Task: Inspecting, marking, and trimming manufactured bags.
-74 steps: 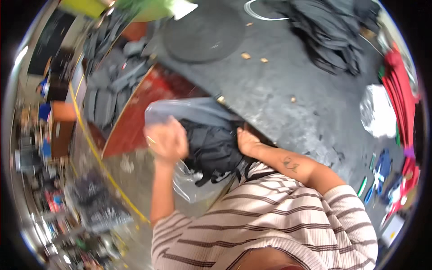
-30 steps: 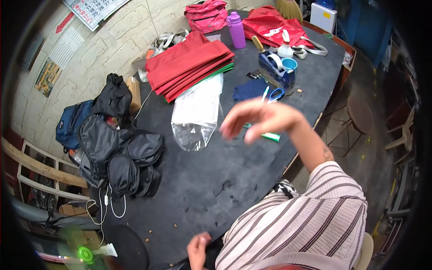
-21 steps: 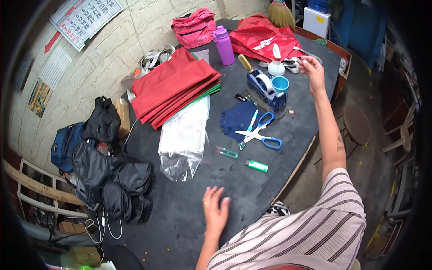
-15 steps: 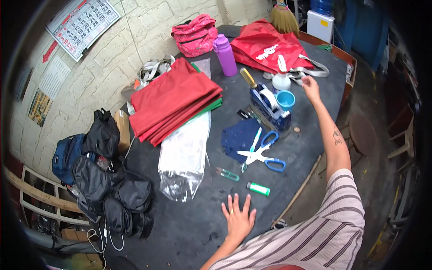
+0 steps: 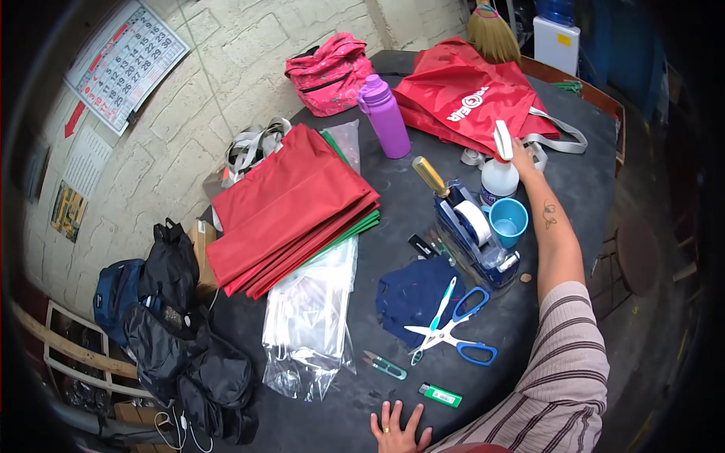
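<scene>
My left hand (image 5: pixel 399 432) rests on the dark table with its fingers spread, close to a green lighter (image 5: pixel 441 395). My right arm stretches far across the table. My right hand (image 5: pixel 522 160) is at the near edge of a red tote bag (image 5: pixel 464 90) and its grey strap (image 5: pixel 560 142), just behind a white spray bottle (image 5: pixel 499 180). The bottle hides part of its fingers, so their grip does not show. Blue-handled scissors (image 5: pixel 457 338), a slim white-and-teal tool (image 5: pixel 440 313) and green thread snips (image 5: pixel 387 366) lie between my hands.
A blue tape dispenser (image 5: pixel 476 234) and blue cup (image 5: pixel 508 220) stand beside my right forearm. Folded red bags (image 5: pixel 294 208) lie over clear plastic (image 5: pixel 310 325) at left. Farther back are a purple bottle (image 5: pixel 385 121) and pink bag (image 5: pixel 328 74). Black bags (image 5: pixel 162 332) hang at the left.
My right hand has reached forward to the red tote bag, from the open space right of the spray bottle. The view has shifted, and my left hand stays spread on the table.
</scene>
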Tool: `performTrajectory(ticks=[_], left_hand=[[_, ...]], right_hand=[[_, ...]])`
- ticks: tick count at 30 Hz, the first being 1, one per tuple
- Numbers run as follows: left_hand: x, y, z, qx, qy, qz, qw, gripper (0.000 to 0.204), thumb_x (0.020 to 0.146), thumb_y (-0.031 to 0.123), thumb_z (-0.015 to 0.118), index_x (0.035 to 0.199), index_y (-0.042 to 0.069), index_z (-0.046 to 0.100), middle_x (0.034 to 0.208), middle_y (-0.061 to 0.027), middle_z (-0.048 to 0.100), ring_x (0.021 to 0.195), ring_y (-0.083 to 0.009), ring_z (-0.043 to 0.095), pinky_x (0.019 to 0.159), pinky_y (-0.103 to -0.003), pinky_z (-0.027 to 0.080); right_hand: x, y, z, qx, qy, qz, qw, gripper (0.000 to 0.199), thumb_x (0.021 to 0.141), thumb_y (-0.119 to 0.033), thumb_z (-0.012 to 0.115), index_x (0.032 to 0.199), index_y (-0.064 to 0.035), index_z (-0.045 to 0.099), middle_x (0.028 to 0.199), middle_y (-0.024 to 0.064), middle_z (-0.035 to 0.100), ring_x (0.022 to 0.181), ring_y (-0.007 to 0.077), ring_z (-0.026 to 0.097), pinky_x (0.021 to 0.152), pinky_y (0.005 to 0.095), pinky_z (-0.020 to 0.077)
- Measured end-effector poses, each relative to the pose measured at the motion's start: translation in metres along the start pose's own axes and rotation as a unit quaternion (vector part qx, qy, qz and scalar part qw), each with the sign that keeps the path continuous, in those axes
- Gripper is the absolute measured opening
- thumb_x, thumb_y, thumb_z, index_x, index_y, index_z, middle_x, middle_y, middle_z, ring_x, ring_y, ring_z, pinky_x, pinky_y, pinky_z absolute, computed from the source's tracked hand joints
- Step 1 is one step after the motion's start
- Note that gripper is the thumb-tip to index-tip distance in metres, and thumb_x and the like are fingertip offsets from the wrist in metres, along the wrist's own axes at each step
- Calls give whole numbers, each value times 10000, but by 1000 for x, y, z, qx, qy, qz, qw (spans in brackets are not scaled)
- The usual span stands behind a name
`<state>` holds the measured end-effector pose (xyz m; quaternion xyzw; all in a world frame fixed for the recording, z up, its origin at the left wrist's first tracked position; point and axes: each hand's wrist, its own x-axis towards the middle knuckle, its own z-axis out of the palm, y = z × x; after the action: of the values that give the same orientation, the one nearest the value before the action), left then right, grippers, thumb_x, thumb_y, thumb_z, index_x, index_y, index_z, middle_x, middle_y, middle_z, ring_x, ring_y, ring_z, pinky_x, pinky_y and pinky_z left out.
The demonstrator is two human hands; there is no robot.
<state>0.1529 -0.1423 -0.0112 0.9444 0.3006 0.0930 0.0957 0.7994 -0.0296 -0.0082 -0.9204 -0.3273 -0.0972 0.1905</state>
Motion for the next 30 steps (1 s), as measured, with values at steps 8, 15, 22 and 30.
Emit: performTrajectory(ticks=[8,15,22,30], left_hand=[[11,13,-8,-3,36,-14,999,439,840,422,511,1243,257,561,1346,-147,414,1305,-344,332,1036,-582,203],[9,16,-5,24,64,-30,997,400,882,397,434,1248,288,551,1316,-138,476,1280,-333,399,1026,-566,246],[10,16,-2,24,52,-30,998,404,894,387,407,1263,287,538,1297,-101,493,1280,-322,401,1030,-569,250],[6,11,10,-103,96,-84,986,392,883,394,424,1223,270,574,1320,-143,475,1278,-331,401,1043,-545,236]], right_hand=[[36,34,-10,-195,230,-59,952,216,818,-122,507,1020,-159,572,923,88,548,680,255,633,586,397,493],[50,52,-13,-154,-3,17,988,603,700,-175,624,1276,-290,484,1377,132,364,1275,365,357,973,602,328],[55,51,-17,-128,-22,56,990,411,841,-165,541,1240,-260,516,1204,125,536,1124,307,524,870,491,460],[43,78,3,-199,115,-5,973,138,836,-109,499,825,-70,631,806,140,663,763,289,671,651,396,545]])
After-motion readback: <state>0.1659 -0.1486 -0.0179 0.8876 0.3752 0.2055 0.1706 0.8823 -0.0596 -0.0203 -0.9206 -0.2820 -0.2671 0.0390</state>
